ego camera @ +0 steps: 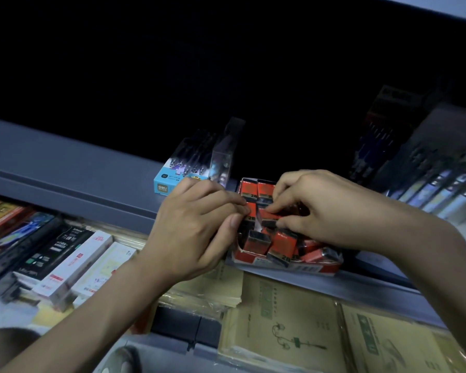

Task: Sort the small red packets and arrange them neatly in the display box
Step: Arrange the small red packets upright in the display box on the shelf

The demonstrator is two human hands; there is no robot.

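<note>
On the grey shelf (65, 168), seen from the head camera, sits a shallow red display box (288, 265) with its front wall at the shelf's lip. Small red packets (283, 244) fill it unevenly: two stand upright side by side at the back left corner, while those at the front lie tilted and jumbled against one another, some showing dark ends and a "2B" mark. Both hands work over the middle of the box. The left hand (197, 230) comes in from the lower left, its fingers (237, 208) drawn together and pinched on one red packet (267, 215) held just above the others; the thumb presses at the packet's near left end. The right hand (326, 208) reaches in from the right, and its fingers (277, 207) are closed on the same packet from the other side, the rest of the hand covering the right part of the box. Just behind the box to the left stands a light blue pen box (170, 181) with dark pens upright in it, and a clear plastic sleeve (223, 160) leans beside it. Further pen packs (428, 179) line the right end of the shelf. Below the shelf lie long flat stationery boxes (73, 267) at left and brown paper envelopes (285, 319) in clear wrap at right.
</note>
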